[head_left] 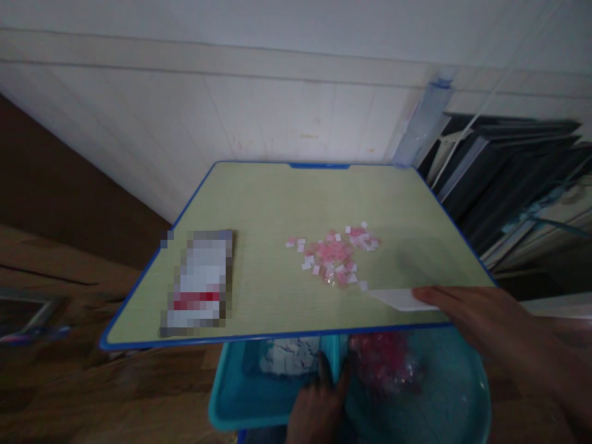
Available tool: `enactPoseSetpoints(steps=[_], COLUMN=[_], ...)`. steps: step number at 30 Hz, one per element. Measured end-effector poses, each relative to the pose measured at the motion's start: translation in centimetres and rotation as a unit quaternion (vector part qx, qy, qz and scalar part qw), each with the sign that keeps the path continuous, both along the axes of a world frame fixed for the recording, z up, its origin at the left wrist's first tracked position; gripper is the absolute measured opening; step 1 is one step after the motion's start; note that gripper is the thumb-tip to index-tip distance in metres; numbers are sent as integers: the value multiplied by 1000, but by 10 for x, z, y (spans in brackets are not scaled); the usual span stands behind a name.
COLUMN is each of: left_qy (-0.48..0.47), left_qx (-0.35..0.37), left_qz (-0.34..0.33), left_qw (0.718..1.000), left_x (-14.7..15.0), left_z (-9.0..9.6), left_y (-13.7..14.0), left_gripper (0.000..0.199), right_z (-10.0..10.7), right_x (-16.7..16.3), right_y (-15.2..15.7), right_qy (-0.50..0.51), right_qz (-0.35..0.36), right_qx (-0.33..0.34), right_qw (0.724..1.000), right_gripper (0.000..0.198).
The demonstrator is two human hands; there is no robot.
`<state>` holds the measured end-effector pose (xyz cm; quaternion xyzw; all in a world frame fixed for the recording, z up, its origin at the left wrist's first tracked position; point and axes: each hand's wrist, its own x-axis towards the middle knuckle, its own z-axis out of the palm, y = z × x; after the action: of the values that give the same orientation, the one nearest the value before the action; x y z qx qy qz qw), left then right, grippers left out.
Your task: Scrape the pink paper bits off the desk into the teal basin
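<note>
White strip at the edge of the pink pieces
From my remote station I would hold the white strip low and level and work with light pressure, since the small squares probably scatter easily. The right hand has its fingers closed on the strip's right end; the left hand, fingers partly spread, is between the teal tray and the round basin, and I cannot tell whether it holds anything. The pink pieces, translucent and mixed with white squares, lie loosely clustered right of centre on the tabletop.
</note>
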<state>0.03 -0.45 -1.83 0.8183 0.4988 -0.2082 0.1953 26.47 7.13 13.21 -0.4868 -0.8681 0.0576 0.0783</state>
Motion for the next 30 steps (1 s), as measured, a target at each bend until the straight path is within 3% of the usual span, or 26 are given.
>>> enactPoseSetpoints(steps=[3,7,11,16,22,30], left_qy=[-3,-10,-16,-18,-16,-14], left_qx=[-17,-17,-19,13,9,-3], left_qz=[-2,6,1,6,-2,3], left_qw=[1000,1000,1000,1000,1000,1000], left_x=[1,1,-1,-1,-1,0], left_z=[3,8,9,6,8,11], left_y=[2,5,4,-1,0,1], left_gripper=[72,72,75,75,70,70], right_z=[-2,-2,2,10,16,11], right_x=[-10,-20,-33,-47,-28,-18], right_y=[19,43,44,29,26,28], right_qy=[-37,-96,-84,-61,-52,-41], right_qz=[5,1,30,101,74,89], right_qx=[3,60,93,64,51,21], right_qw=[999,994,992,991,995,995], right_gripper=[46,46,47,46,46,45])
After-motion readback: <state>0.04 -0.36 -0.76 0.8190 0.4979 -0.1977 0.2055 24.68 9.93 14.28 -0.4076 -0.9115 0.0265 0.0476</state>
